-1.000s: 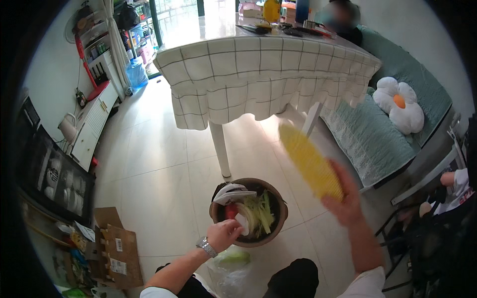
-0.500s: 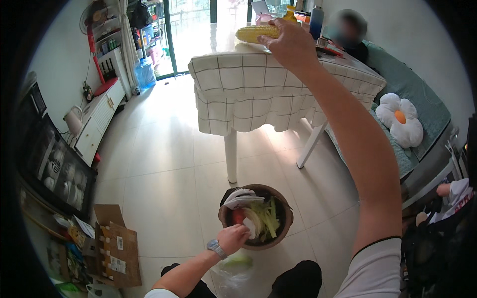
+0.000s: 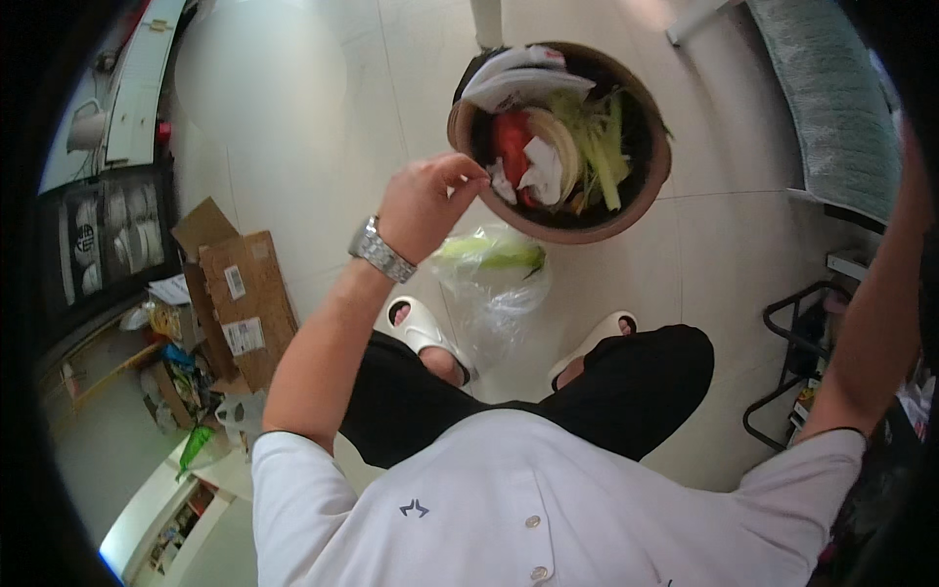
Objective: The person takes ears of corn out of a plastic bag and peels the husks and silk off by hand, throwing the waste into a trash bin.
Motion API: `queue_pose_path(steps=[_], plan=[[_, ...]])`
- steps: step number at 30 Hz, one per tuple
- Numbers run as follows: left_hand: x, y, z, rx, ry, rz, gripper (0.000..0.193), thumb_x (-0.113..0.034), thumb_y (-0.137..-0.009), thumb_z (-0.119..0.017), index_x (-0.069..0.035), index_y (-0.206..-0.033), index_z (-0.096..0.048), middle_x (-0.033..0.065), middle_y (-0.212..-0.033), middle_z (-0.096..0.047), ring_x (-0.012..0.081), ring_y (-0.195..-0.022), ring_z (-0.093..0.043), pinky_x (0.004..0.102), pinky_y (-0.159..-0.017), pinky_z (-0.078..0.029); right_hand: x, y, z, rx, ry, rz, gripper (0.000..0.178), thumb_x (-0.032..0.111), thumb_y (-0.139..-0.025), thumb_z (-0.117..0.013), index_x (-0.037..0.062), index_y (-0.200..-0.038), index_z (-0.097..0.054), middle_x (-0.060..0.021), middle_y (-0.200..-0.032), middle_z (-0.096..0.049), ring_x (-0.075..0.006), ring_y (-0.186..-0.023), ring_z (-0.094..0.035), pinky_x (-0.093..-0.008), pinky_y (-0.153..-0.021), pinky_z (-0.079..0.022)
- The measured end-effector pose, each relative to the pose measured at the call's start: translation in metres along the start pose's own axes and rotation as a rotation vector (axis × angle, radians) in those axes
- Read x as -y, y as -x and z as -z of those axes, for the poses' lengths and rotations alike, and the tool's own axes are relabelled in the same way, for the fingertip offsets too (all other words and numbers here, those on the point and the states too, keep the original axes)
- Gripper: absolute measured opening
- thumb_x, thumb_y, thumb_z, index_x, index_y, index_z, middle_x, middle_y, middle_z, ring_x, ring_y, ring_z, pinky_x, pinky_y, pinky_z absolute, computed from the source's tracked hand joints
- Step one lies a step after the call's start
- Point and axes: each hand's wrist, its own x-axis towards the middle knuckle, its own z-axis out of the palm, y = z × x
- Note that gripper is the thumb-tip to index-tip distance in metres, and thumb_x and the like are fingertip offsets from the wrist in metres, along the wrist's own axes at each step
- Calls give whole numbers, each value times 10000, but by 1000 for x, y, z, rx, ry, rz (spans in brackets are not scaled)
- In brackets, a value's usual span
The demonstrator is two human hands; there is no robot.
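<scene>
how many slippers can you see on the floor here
2: one cream slipper on the left foot, the other on the right foot, either side of the clear plastic bag. Others could be hidden.

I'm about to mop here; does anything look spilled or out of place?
No spill stands out; the scraps sit mostly inside the brown bin. Slightly odd is the clear plastic bag holding something green, on the floor near the cream sandals, where it might get stepped on.
</scene>
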Motion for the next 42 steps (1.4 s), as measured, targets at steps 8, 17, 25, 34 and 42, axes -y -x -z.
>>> queue_pose_path(steps=[8, 17, 25, 34, 42], plan=[[17, 34, -15, 628, 7, 235, 316, -319, -855, -714, -45, -1012, -701, 115, -942, -722, 282, -823, -691, 373, -769, -546, -105, 215, -133, 1188, -224, -456, 193, 136, -910, -577, -3, -1004, -674, -151, -937, -694, -315, -870, -663, -401, -792, -524], [63, 23, -22, 591, -213, 362, 245, -241, -947, -588, -57, -1084, -672, 141, -988, -720, 288, -895, -693, 382, -802, -546, -225, 336, -306, 798, 348, -99, 147, 63, -893, -532, -21, -969, -625, -186, -938, -619, -364, -941, -627, -437, -831, -498], [77, 30, -36, 657, -208, 430, 326, -296, -961, -566, -69, -1185, -633, 153, -1090, -704, 292, -993, -677, 388, -876, -527, -213, 314, -311, 1051, 393, -267, 174, 27, -816, -574, 3, -965, -659, -206, -1049, -633, -354, -1020, -617, -451, -882, -487], [93, 58, -94, 715, 129, 460, 645, -535, -990, -453, -99, -1463, -413, 205, -1394, -527, 296, -1249, -536, 364, -1075, -381, -127, 251, -251, 1399, 295, -403, 422, 14, -751, -676, 4, -1156, -559, -196, -1145, -610, -377, -1024, -623, -431, -903, -511], [30, 45, -67, 936, 510, 550, 498, -440, -1021, -479, -45, -1306, -585, 58, -1115, -654, 123, -967, -570, 296, -897, -473, -75, 212, -161, 1193, 212, -145, 507, 35, -702, -718, -24, -1169, -529, -187, -1109, -617, -336, -1039, -624, -403, -882, -519]])
